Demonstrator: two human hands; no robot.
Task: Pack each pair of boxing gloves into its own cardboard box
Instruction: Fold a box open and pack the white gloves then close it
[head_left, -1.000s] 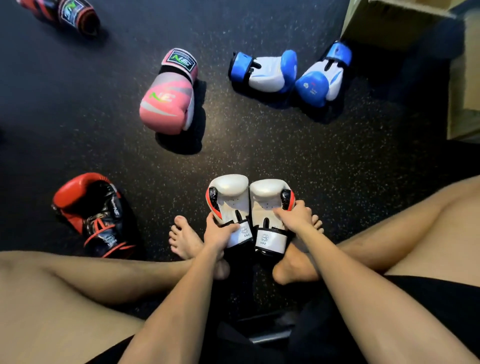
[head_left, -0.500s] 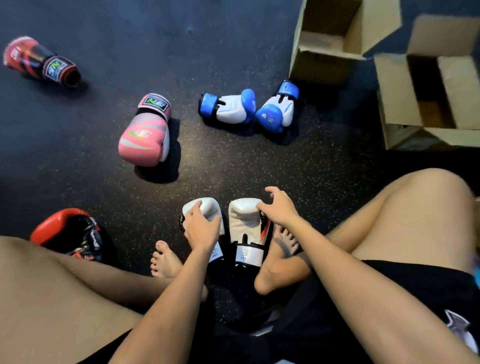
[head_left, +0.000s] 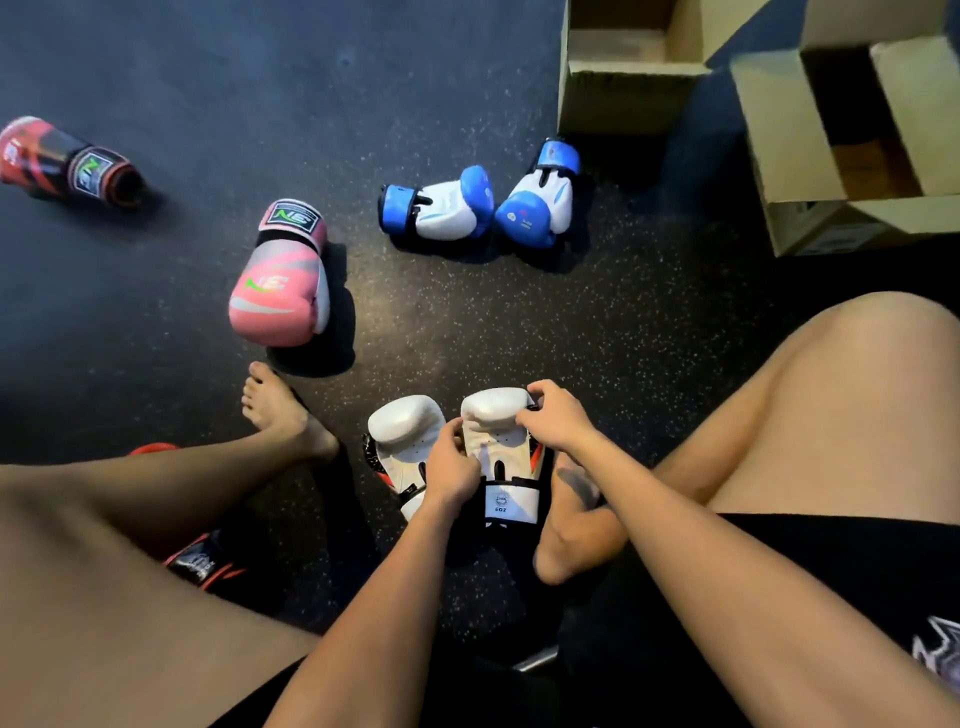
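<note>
Two white boxing gloves lie side by side on the dark floor between my legs. My left hand and my right hand both grip the right white glove. The left white glove lies free beside it. Two open cardboard boxes stand at the far right: one at the back, one nearer. A blue and white pair lies in front of the back box. A pink glove lies left of centre.
A red and black glove lies at the far left. Another red and black glove is mostly hidden under my left leg. My bare feet flank the white gloves on the speckled floor.
My left hand has shifted from the left white glove onto the right one, and my right hand has closed on its top. My left leg has stretched forward. The view has tilted up, showing both boxes.
</note>
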